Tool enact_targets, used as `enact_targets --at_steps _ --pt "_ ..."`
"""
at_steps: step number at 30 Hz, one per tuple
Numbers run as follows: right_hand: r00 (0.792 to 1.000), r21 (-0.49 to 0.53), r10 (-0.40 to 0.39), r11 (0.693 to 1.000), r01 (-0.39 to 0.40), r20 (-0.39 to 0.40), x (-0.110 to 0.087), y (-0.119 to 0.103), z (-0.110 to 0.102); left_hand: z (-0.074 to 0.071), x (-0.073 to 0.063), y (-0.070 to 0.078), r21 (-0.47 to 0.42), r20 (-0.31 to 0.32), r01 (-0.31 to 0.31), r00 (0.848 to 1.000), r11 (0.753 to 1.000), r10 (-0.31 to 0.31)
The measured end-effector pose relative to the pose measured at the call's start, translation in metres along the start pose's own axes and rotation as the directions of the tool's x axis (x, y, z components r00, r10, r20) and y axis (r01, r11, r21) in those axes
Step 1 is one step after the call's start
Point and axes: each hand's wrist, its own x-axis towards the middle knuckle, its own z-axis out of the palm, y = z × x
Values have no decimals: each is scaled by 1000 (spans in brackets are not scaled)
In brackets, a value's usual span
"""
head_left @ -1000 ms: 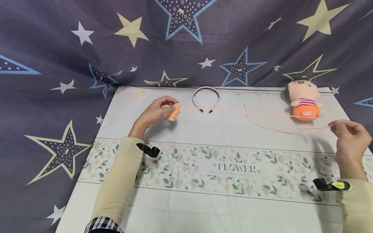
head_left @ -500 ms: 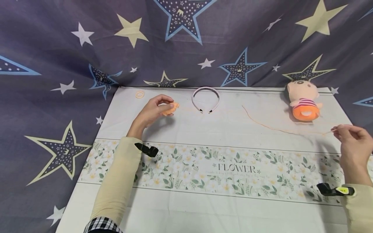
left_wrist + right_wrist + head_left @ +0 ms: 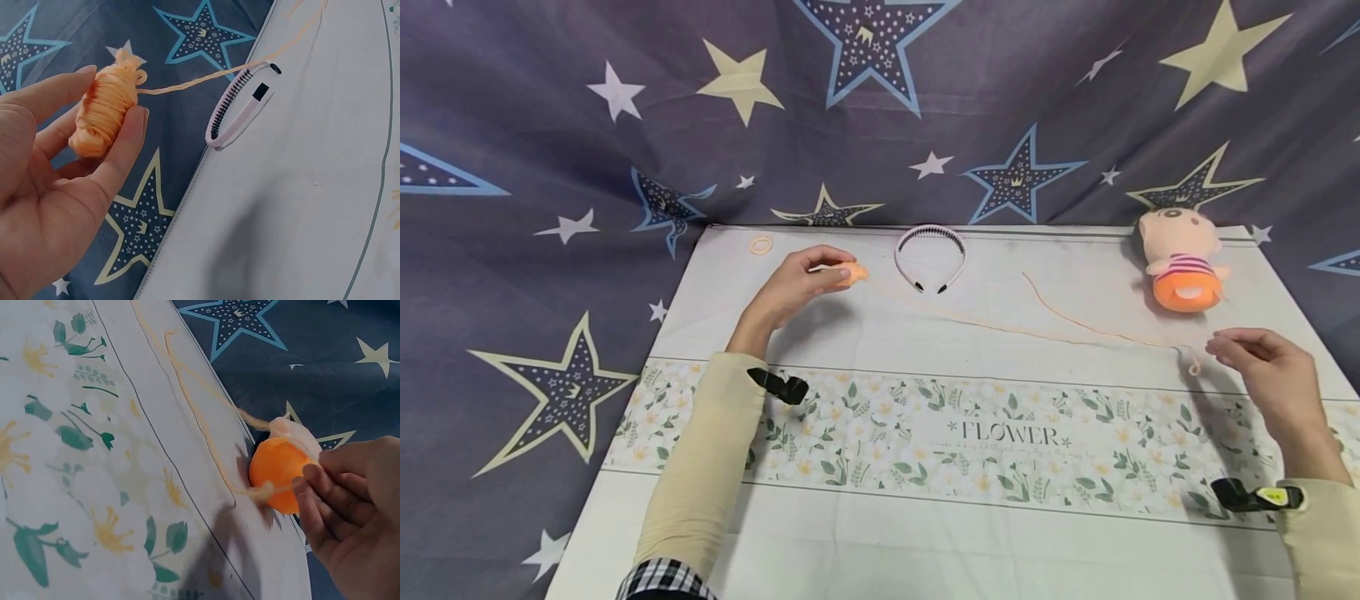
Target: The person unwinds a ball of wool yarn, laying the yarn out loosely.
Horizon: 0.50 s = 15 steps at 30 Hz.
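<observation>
My left hand (image 3: 790,292) holds a small wound bundle of orange yarn (image 3: 103,109) between thumb and fingers, above the back left of the table. A strand of yarn (image 3: 1000,327) runs from the bundle across to the right. My right hand (image 3: 1273,375) is at the right side, with the yarn pinched at its fingertips (image 3: 306,484). Close to those fingers the strand curls into a small loop (image 3: 1195,365). Its loose end (image 3: 1037,292) trails back toward the middle of the table.
A pink headband (image 3: 965,250) with black teeth lies at the back middle. To its left is a thin peach ring (image 3: 761,245). The plush toy (image 3: 1183,258) with orange bottoms lies at the back right. A star-printed cloth (image 3: 865,150) hangs behind the table.
The stretched strand has slackened and sagged lower. My right hand first moves slightly right, then back left. The yarn bundle has turned in my left hand from upright to nearly level.
</observation>
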Motion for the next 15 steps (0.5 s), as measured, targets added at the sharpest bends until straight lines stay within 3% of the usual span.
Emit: enact_targets --at_steps 8,15 --pt "998 -123 -39 991 45 50 -1 -5 6 1 -1 3 -26 38 22 999 999 -21" --pt "983 -51 -145 987 151 110 -2 -23 18 5 -1 7 9 46 2 999 1000 -2"
